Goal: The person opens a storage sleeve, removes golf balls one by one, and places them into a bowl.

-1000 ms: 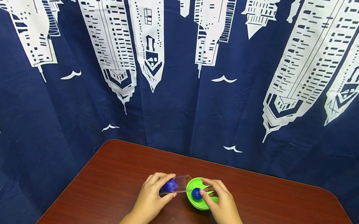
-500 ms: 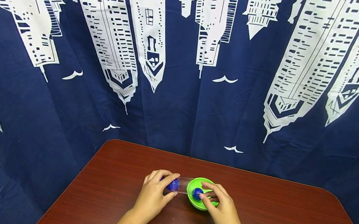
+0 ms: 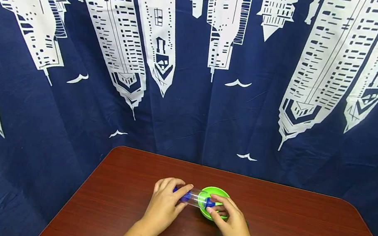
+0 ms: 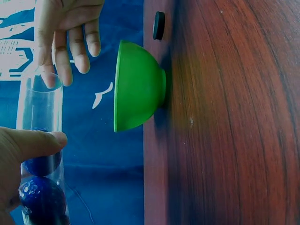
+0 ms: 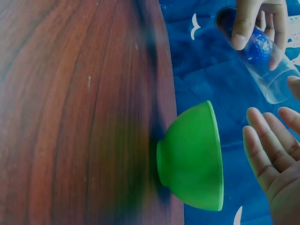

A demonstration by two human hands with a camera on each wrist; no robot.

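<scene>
My left hand point(image 3: 163, 204) grips a clear tube point(image 3: 199, 198) lying nearly level, its mouth pointing right over the green bowl point(image 3: 215, 191). Inside the tube, two blue golf balls point(image 4: 42, 199) sit beneath my left fingers and thumb, and the stretch toward the mouth shows clear in the left wrist view. My right hand point(image 3: 232, 225) pinches another blue golf ball point(image 3: 210, 203) between thumb and forefinger, right at the tube's mouth. Its other fingers point(image 5: 269, 136) hang loosely extended above the bowl's side. That pinched ball does not show in either wrist view.
The green bowl stands upright on the reddish-brown wooden table point(image 3: 142, 169). A small black disc point(image 4: 159, 26) lies on the table beyond the bowl. A dark blue cloth point(image 3: 182, 133) printed with white buildings hangs behind the table's far edge.
The tube has turned from tilted to nearly level and shifted right with my left hand, bringing its mouth to the pinched golf ball. My right hand has barely moved; the bowl stays put.
</scene>
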